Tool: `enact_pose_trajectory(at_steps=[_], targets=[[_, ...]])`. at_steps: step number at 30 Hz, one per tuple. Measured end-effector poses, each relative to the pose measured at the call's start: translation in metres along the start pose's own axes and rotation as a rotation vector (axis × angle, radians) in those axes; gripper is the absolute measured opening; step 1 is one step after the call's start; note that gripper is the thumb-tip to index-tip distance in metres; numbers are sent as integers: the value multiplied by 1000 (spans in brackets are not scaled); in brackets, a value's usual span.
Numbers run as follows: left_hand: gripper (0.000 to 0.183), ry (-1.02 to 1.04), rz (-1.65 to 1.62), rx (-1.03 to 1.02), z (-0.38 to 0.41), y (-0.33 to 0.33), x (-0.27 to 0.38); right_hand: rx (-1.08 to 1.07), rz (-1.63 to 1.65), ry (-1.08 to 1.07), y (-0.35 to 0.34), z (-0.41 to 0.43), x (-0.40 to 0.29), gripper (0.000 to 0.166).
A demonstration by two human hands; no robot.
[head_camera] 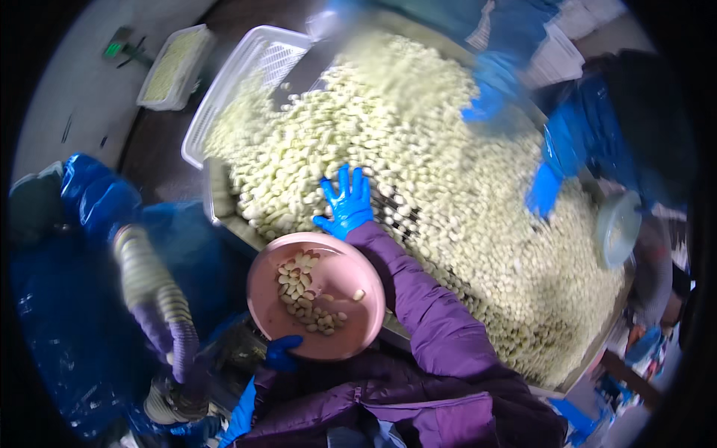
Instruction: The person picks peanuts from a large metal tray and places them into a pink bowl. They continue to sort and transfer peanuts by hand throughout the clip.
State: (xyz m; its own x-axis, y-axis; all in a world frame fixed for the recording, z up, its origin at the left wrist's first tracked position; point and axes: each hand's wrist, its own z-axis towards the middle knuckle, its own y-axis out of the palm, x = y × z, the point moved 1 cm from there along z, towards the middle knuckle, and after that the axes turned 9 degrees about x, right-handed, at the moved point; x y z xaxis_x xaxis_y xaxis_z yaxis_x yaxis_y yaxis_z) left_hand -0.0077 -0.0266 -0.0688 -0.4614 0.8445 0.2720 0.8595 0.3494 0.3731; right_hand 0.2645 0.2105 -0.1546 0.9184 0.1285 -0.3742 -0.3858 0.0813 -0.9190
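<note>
My left hand [283, 351], in a blue glove, grips the near rim of a pink plastic bowl [367, 269]. Inside the bowl lies a loose group of pale kernels [302, 305], some with reddish-brown bits among them. My right hand [348, 204], also blue-gloved, rests on a large heap of pale green kernels [313, 145] just beyond the bowl. Its fingers are spread and nothing is held in them. Beside that hand, a thin patch in the heap shows the dark slotted surface [392, 215] underneath. The exact kind of kernel cannot be told.
A metal-edged table [232, 224] carries the heap. A white plastic basket [196, 131] of kernels tilts at its far left. Co-workers' gloved hands [484, 101] reach in from the right, near a pale bowl [619, 229]. Another person's striped gloves [148, 274] are at left. A filled tray [173, 70] stands beyond.
</note>
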Motion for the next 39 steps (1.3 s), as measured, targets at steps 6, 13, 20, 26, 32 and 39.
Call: enact_pose_trajectory(at_steps=[6,13,20,26,32,39], targets=[[72,-82,140,-25,-8,-19,15,7,47,64,-57,-114,17,102],[74,-323,321,-83,-18,-21,58,-274,99,36,-123,-227,28,105],[73,-399,451,-97,-19,12,70,191,-295,-90,6,-148,-12,72],[73,-296,400,-38,-15,-9,62,86,-147,224,-87,-126,107,76],[73,-241,424,-59,-5,-2,47,276,-389,747,-163,-180,208,95],[76,-26,214,-102,-29,53,26,-19,-264,656,-167,-194,161,96]])
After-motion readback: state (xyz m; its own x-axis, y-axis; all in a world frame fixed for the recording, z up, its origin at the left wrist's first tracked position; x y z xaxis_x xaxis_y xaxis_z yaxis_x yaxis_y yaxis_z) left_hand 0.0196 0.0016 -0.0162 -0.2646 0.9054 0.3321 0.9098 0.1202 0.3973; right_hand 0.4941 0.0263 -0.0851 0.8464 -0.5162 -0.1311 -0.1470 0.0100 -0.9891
